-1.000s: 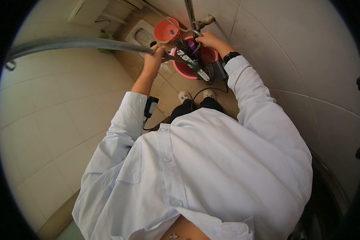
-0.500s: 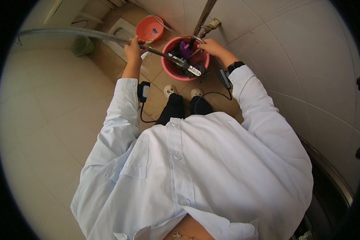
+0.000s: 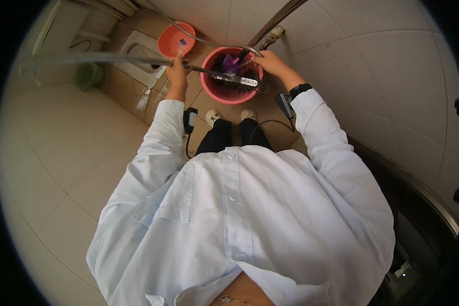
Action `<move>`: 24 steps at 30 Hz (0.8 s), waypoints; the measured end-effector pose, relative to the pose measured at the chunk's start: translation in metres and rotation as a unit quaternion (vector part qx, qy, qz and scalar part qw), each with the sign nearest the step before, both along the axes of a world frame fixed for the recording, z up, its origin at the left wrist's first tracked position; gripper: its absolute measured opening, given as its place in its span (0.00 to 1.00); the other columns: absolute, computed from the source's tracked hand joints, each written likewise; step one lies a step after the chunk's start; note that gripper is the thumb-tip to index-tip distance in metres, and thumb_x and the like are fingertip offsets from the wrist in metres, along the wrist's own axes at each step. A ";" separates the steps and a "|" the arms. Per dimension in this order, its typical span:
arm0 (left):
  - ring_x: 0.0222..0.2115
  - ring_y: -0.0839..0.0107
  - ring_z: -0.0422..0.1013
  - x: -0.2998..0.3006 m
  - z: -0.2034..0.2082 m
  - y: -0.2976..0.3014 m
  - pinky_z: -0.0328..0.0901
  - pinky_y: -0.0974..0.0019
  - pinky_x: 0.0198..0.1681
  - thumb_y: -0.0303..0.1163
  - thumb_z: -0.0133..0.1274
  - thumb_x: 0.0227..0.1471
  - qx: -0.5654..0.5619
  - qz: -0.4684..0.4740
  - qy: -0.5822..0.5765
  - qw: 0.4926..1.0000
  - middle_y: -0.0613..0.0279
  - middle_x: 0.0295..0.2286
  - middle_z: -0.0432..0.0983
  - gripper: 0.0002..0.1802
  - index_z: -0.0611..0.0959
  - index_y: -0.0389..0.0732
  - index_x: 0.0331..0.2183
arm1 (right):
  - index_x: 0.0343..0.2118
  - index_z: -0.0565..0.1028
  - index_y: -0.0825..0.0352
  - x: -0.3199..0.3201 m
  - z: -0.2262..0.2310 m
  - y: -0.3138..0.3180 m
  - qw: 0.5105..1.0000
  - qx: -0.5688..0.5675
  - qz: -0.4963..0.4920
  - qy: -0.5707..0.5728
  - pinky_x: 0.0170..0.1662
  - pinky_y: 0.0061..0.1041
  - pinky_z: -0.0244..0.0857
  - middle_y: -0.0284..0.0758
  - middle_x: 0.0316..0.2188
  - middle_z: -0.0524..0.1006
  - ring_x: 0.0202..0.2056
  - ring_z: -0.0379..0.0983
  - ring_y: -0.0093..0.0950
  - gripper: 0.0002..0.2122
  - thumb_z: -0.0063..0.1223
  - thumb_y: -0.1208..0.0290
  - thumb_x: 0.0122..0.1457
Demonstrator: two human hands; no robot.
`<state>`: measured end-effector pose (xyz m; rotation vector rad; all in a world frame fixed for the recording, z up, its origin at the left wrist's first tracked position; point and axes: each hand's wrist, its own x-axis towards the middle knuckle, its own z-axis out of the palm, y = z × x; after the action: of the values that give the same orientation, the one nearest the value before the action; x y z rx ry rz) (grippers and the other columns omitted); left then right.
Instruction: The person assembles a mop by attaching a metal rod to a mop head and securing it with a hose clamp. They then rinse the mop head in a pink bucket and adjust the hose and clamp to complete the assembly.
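My left hand (image 3: 177,76) is closed around the long pole of a mop (image 3: 194,68), which slants across to a pink bucket (image 3: 206,86). The mop's pale clamp (image 3: 245,81) and dark strands (image 3: 262,86) are over and in the bucket, by its right rim. My right hand (image 3: 272,64), above that rim, is closed on the end of a flexible metal shower hose (image 3: 252,50); my fingers partly hide what is on its end. Inside the bucket, a purple piece (image 3: 230,62) sits among dark strands; its kind is unclear.
A brown metal pole (image 3: 278,20) slants to the bucket beside a wall tap (image 3: 274,34). An orange basin (image 3: 163,43), a squat toilet (image 3: 137,51) and a green bucket (image 3: 89,75) are to the left. White tiled wall (image 3: 372,66) rises at the right.
The mop's clamp has turned flatter over the bucket, and the far pole end is now smeared by motion. My left hand has shifted slightly right. My right hand stays by the bucket rim.
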<state>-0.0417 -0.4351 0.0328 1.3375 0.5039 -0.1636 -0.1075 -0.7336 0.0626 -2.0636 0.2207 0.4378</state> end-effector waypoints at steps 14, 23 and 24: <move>0.43 0.62 0.63 -0.020 -0.004 0.233 0.61 0.46 0.48 0.42 0.41 0.57 -0.160 0.275 0.212 0.924 0.57 0.40 0.67 0.14 0.69 0.41 0.36 | 0.26 0.75 0.70 0.078 0.026 0.134 0.999 -0.020 0.025 0.034 0.31 0.33 0.62 0.40 0.22 0.76 0.26 0.72 0.35 0.12 0.50 0.63 0.51; 0.48 0.54 0.60 -0.041 0.037 0.216 0.63 0.46 0.50 0.34 0.44 0.56 -0.136 0.133 0.153 0.970 0.49 0.44 0.63 0.15 0.66 0.35 0.41 | 0.28 0.75 0.69 0.032 0.040 0.130 0.998 -0.036 0.017 0.044 0.31 0.34 0.62 0.40 0.23 0.76 0.27 0.72 0.35 0.12 0.49 0.64 0.52; 0.47 0.54 0.62 -0.029 0.053 0.217 0.64 0.47 0.49 0.33 0.45 0.56 -0.122 0.103 0.139 0.977 0.48 0.43 0.64 0.13 0.67 0.35 0.40 | 0.28 0.75 0.69 0.030 0.044 0.134 0.999 -0.039 0.011 0.034 0.31 0.34 0.62 0.40 0.23 0.76 0.27 0.73 0.35 0.12 0.49 0.64 0.52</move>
<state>-0.0706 -0.2179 0.0857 1.0187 0.8271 -0.2356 -0.0774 -0.5999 0.1069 -2.1311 0.2605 0.5201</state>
